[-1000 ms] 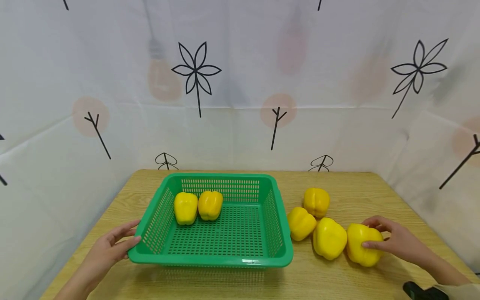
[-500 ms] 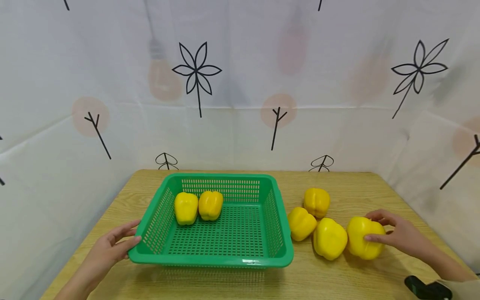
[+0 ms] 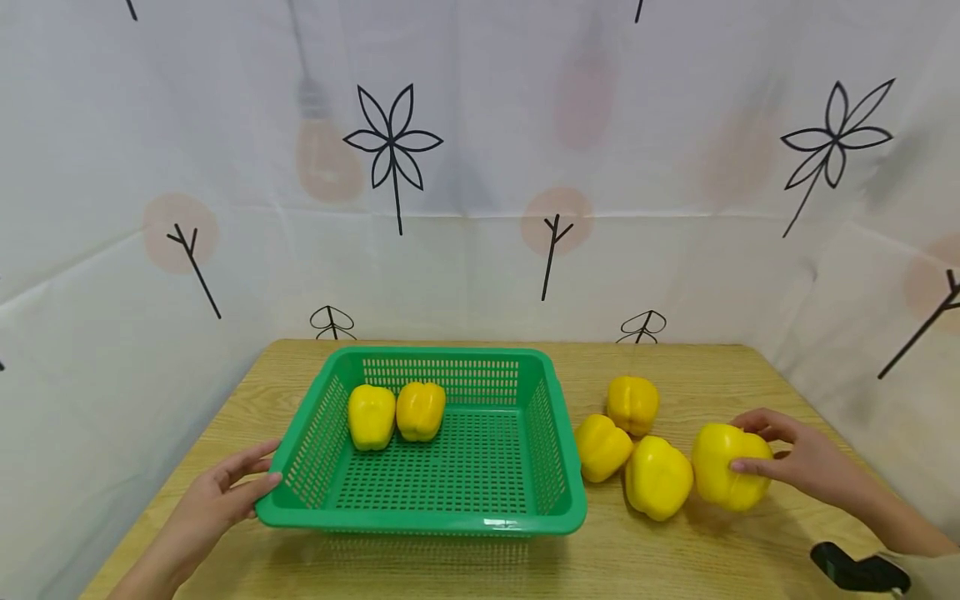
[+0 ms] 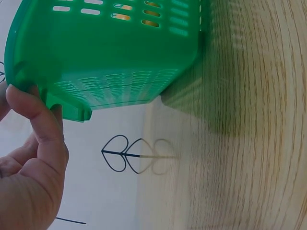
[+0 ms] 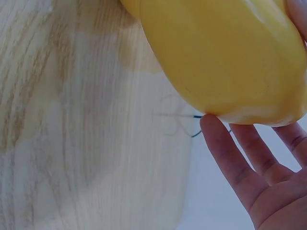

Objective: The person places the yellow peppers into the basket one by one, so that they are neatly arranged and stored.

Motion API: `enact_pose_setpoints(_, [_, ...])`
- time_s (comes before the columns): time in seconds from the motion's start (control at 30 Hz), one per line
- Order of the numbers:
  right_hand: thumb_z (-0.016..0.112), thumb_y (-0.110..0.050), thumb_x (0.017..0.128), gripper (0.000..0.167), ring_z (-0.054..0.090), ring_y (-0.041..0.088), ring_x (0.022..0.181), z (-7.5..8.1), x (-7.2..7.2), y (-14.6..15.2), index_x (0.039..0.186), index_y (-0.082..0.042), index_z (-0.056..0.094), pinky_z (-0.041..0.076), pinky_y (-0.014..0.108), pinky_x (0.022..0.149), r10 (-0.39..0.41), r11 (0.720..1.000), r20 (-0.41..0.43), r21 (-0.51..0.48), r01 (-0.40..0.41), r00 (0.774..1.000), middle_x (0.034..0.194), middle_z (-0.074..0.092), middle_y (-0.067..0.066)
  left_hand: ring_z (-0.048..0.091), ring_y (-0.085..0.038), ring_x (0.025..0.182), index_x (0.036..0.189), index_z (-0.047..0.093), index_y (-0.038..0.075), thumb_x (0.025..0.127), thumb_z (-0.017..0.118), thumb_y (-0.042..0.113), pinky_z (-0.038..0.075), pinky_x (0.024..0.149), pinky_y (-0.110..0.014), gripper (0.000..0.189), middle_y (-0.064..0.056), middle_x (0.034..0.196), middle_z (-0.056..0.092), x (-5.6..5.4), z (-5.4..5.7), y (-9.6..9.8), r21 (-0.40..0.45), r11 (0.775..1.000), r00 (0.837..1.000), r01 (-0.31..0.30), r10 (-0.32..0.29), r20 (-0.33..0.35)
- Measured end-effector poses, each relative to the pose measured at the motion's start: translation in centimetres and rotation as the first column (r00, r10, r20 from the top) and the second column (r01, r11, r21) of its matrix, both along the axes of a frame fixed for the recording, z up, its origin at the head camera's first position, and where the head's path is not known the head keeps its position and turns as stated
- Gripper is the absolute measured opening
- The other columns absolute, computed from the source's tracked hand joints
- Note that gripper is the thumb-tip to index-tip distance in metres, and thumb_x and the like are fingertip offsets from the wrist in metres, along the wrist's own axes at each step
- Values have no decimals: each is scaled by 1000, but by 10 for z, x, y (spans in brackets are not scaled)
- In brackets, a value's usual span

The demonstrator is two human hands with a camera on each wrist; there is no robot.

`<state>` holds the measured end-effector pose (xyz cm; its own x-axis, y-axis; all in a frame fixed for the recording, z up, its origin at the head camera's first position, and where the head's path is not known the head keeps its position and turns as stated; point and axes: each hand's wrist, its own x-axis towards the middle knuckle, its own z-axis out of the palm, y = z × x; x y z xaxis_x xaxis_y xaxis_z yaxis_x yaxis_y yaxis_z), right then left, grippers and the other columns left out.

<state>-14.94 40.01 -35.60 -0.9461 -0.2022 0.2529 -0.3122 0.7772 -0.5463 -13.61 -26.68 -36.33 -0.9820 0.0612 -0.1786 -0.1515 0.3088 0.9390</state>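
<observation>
A printed cloth (image 3: 465, 275) backs the surface (image 3: 585, 567), on which the basket (image 3: 427, 522) sits left of middle, its open top giving room above the two peppers, the left one (image 3: 372, 418) and the right one (image 3: 421, 412), grouped towards its back left. The left hand (image 3: 217, 500), forearm slanting in from the near left, pinches the basket's rim near the corner, thumb above, probably to keep the basket from sliding. The right hand (image 3: 806, 467) comes in from the right with its grip spread around the held pepper (image 3: 712, 467), thumb on the near side and fingers behind, a span that seems to suit its bulk; the shadow below suggests it is off the surface. Three loose peppers, the back one (image 3: 633, 405), the middle one (image 3: 603, 448) and the front one (image 3: 659, 479), cluster between basket and right hand, within easy reach, I judge.
</observation>
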Motion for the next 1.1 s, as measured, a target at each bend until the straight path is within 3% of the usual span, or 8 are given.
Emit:
enact_pose_setpoints(0.27, [77, -12, 77, 41, 48, -7, 81, 11, -3, -2, 111, -2, 58, 49, 25, 56, -23, 1000, -1, 17, 23, 1000, 99, 51, -24, 61, -18, 91, 145, 32, 8, 91, 62, 32, 51, 75, -36, 66, -19, 134, 39, -1, -1, 0, 4, 1000, 1000, -19, 19, 5])
enact_pose_setpoints(0.53, [75, -8, 78, 40, 49, -4, 82, 23, -6, -8, 113, 0, 57, 49, 24, 59, 3, 1000, -19, -15, -3, 1000, 101, 50, -23, 61, -19, 89, 145, 32, 8, 91, 61, 31, 51, 76, -36, 66, -19, 133, 39, 0, -1, 0, 16, 1000, 1000, -11, 11, -6])
enact_pose_setpoints(1.1, [77, -11, 77, 39, 50, 0, 85, 42, -14, -36, 111, -6, 59, 50, 23, 63, 55, 998, -54, -17, -55, 997, 100, 56, -8, 61, -19, 90, 145, 33, 8, 91, 62, 31, 51, 75, -36, 66, -19, 133, 39, -1, -1, 0, 19, 1000, 1000, -17, 17, 0])
